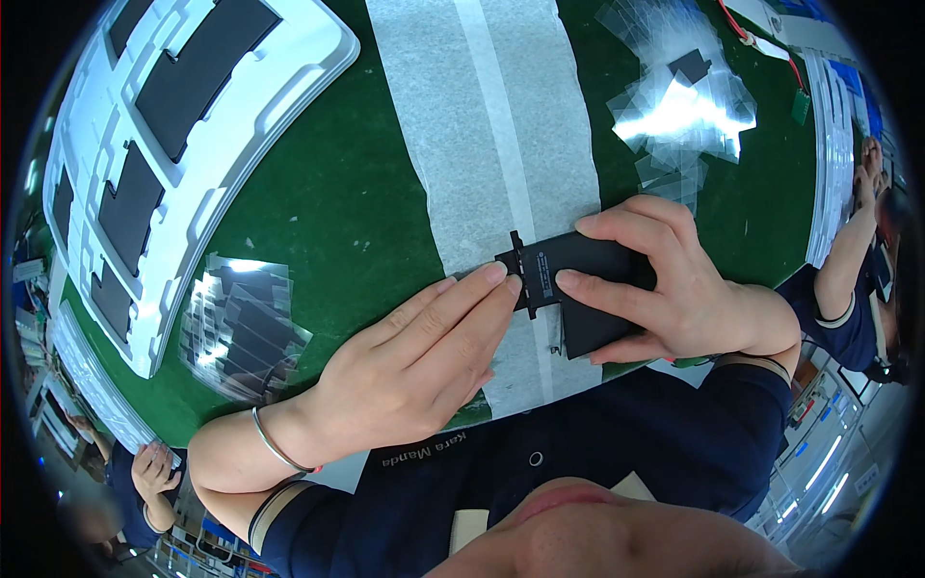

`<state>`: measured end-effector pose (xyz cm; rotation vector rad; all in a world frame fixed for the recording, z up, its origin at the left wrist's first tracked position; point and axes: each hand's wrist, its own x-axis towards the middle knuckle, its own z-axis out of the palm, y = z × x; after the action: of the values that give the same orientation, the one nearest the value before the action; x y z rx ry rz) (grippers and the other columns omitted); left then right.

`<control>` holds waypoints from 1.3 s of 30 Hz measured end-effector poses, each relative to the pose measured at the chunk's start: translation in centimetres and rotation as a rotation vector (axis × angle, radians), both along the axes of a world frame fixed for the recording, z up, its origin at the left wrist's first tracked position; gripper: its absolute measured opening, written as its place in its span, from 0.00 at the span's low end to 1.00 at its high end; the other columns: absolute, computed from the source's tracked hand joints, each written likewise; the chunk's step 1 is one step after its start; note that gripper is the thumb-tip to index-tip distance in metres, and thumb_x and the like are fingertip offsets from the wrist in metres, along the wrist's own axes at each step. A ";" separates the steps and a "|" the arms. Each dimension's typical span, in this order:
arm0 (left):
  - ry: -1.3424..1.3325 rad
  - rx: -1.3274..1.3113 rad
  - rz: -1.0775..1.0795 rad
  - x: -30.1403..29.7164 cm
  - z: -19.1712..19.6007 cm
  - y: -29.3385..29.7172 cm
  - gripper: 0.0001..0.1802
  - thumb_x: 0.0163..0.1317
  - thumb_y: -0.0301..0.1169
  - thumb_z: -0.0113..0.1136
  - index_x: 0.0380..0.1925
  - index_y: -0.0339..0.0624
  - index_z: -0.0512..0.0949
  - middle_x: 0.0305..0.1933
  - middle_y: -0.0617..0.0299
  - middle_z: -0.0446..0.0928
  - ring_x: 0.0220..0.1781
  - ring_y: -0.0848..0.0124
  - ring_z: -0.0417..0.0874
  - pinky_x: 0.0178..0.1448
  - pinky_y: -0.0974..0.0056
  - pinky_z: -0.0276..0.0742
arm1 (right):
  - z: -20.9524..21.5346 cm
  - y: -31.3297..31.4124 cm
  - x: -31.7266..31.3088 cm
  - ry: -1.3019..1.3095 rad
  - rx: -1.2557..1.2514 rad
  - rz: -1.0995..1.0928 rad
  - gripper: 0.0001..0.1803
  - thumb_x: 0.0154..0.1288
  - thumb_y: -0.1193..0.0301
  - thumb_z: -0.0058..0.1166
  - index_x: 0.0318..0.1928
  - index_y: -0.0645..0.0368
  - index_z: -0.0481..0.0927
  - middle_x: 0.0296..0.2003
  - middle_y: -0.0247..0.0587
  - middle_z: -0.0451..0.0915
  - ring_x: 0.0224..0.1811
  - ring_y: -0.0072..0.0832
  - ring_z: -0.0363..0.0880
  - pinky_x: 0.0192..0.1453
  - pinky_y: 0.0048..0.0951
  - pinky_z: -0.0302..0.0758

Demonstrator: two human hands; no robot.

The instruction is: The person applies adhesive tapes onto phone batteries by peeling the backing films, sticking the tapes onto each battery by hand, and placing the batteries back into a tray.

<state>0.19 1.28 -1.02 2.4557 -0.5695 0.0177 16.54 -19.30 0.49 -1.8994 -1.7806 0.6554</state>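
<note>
A flat black battery pack with a stepped outline and fine pale print lies over a strip of white paper, just in front of me. My right hand grips its right part, fingers and thumb spread over the top face and lower edge. Across the pack's left end runs a narrow black strip whose ends stick out past the pack. My left hand has its fingers pressed together, the tips on that end beside the strip. What lies beneath those fingertips is hidden.
White moulded trays holding several black packs stand at the left on the green table. Clear film pieces lie near my left forearm, and another film pile at the far right. Other people sit at both sides.
</note>
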 end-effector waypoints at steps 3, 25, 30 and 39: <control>-0.003 0.012 -0.006 -0.1 0.3 0.1 0.25 0.38 0.28 0.61 0.39 0.24 0.75 0.50 0.46 0.71 0.56 0.53 0.71 0.55 0.58 0.73 | 0.3 0.1 0.2 -0.009 -0.010 0.038 0.40 0.28 0.58 0.66 0.51 0.52 0.74 0.55 0.47 0.63 0.53 0.43 0.61 0.52 0.42 0.63; 0.007 -1.120 0.369 -4.8 4.2 -4.8 0.46 0.52 0.19 0.58 0.65 0.41 0.40 0.59 0.42 0.63 0.61 0.59 0.67 0.62 0.58 0.62 | 3.1 1.8 -9.0 1.166 0.561 -0.228 0.11 0.58 0.83 0.48 0.34 0.58 0.59 0.36 0.36 0.60 0.37 0.19 0.62 0.46 0.22 0.63; -0.077 -1.254 0.539 -6.5 2.9 -6.4 0.35 0.53 0.18 0.54 0.61 0.35 0.52 0.46 0.50 0.74 0.48 0.68 0.76 0.54 0.66 0.69 | 2.8 1.8 -7.9 0.686 0.627 -0.187 0.13 0.56 0.79 0.53 0.37 0.58 0.62 0.36 0.37 0.65 0.36 0.21 0.64 0.41 0.24 0.64; -0.186 -0.920 0.687 -6.3 1.8 -7.1 0.31 0.52 0.17 0.57 0.56 0.36 0.59 0.46 0.52 0.76 0.47 0.70 0.77 0.53 0.68 0.70 | 6.3 1.1 -5.4 0.441 0.394 -0.143 0.09 0.56 0.73 0.54 0.23 0.62 0.70 0.22 0.33 0.69 0.25 0.21 0.65 0.30 0.23 0.62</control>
<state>-6.08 -5.87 0.76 1.6249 0.2222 0.6381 11.15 -18.25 6.82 -1.4644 -1.3613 0.5668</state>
